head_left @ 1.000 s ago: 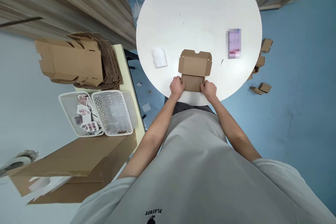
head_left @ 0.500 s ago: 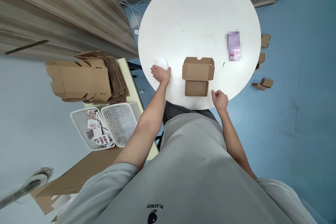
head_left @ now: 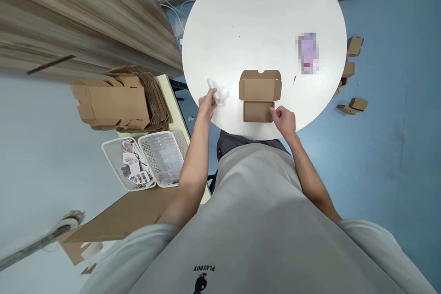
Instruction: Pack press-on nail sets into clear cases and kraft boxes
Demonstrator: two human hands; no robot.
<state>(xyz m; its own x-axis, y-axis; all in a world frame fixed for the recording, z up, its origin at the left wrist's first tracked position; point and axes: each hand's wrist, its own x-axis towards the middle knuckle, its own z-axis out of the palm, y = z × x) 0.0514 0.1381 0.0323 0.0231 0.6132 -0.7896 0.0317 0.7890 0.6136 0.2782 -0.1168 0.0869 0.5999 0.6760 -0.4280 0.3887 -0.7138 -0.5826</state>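
A small brown cardboard box (head_left: 259, 97) stands with its lid flipped up near the front edge of the round white table (head_left: 262, 23). My left hand (head_left: 207, 104) pinches a crumpled white foam sheet (head_left: 218, 92) and holds it just above the table, left of the box. My right hand (head_left: 284, 119) rests at the box's near right corner, fingertips touching its side, fingers curled with nothing in them.
A blurred purple card (head_left: 308, 53) lies on the table's right. Flat cardboard blanks (head_left: 117, 98) are stacked on a side table at left, with two white mesh baskets (head_left: 148, 158) below them. Small folded boxes (head_left: 354, 73) lie on the blue floor at right.
Both hands let go of the box. My left hand reached left to the white foam sheet, picked it up and brought it toward the box. My right hand returned to the box's right corner.
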